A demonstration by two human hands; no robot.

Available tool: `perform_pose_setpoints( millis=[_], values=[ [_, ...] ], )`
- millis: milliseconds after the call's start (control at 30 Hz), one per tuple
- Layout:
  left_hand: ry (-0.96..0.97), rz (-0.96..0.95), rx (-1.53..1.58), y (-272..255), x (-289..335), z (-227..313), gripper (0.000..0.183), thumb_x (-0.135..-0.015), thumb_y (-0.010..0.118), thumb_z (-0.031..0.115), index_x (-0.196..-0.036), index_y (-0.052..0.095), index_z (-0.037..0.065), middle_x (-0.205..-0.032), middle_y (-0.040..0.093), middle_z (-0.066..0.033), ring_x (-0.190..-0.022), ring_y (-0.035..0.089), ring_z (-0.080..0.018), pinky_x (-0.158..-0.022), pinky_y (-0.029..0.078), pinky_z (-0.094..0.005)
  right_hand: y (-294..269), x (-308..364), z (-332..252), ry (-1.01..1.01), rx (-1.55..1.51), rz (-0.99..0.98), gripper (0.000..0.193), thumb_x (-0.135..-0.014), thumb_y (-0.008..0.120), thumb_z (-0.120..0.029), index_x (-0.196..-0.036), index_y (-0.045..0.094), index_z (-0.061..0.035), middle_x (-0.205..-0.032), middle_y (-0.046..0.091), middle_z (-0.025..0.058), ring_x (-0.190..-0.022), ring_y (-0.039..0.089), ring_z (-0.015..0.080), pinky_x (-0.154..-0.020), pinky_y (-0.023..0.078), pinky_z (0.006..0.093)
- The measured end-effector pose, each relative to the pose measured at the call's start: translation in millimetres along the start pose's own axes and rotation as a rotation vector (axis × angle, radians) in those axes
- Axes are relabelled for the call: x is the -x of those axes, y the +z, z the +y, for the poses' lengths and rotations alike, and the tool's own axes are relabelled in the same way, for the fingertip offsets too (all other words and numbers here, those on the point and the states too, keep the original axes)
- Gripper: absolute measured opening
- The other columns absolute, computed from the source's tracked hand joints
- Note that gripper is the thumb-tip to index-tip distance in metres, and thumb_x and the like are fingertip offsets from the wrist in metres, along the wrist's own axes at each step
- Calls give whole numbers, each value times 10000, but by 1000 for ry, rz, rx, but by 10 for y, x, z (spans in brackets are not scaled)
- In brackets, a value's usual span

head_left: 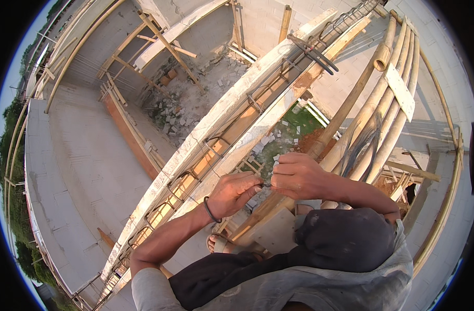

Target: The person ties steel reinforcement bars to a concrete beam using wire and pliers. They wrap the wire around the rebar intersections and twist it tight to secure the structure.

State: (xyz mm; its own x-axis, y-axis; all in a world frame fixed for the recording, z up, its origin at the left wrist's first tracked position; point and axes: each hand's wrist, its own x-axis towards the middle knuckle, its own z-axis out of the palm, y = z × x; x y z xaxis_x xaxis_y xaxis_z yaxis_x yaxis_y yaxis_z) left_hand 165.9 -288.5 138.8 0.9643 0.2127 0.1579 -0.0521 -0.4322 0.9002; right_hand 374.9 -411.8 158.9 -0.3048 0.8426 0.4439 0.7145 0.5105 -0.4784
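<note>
My left hand (234,194) and my right hand (299,176) meet in front of my knees, both closed with fingertips pinched. Between them shows a small dark bit (266,184), thin like wire, too small to make out for certain. A dark band circles my left wrist. Just beyond my left hand runs a long wooden formwork trough (232,147), with a cage of steel bars and bent stirrups (214,140) inside. To the right of my right hand, a bundle of thin dark wires (370,142) lies over bamboo poles (356,124).
Loose bent steel bars (313,54) lie across the trough's far part. A pale board (400,93) rests on the bamboo. My sandalled foot (221,242) is on planks high above a rubble-strewn floor (185,109). Block walls (71,171) and bamboo scaffolding (169,49) stand around.
</note>
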Motion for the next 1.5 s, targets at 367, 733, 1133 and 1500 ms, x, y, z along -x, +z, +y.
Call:
perform_pose_setpoints(
  millis=[367, 733, 1133, 1500],
  values=[
    [16, 102, -114, -431, -188, -174, 179, -981, 609, 185, -998, 631, 8, -799, 568, -141, -708, 591, -329, -631, 471, -412, -210, -28, 60, 611, -375, -67, 390, -861, 741, -119, -1197, 570, -21, -791, 581, 61, -699, 572, 188, -659, 478, 303],
    [24, 396, -273, -1646, -777, -1230, 277, -1062, 497, 266, -978, 551, 7, -850, 491, -75, -804, 477, -214, -781, 440, -305, -587, -209, 116, 766, -277, 123, 359, -957, 599, -62, -1309, 550, -12, -750, 526, 17, -668, 488, 65, -630, 430, 247],
    [-157, 1101, -285, -506, -417, -876, 181, -969, 598, 84, -1108, 600, -32, -990, 631, -152, -845, 629, -281, -786, 514, -378, -506, -1481, 1367, 473, 69, 45, 307, -983, 503, -168, -1167, 692, -11, -722, 652, 121, -601, 569, 148, -643, 485, 323],
    [-1178, 434, 50, 2163, 987, -2382, 357, -922, 636, 258, -1159, 607, -7, -1009, 678, -155, -946, 653, -335, -860, 500, -469, 576, -2726, 2416, 378, 379, -340, 237, -856, 534, -88, -897, 750, -1, -904, 698, 242, -849, 685, 422, -792, 537, 470]
  ],
)
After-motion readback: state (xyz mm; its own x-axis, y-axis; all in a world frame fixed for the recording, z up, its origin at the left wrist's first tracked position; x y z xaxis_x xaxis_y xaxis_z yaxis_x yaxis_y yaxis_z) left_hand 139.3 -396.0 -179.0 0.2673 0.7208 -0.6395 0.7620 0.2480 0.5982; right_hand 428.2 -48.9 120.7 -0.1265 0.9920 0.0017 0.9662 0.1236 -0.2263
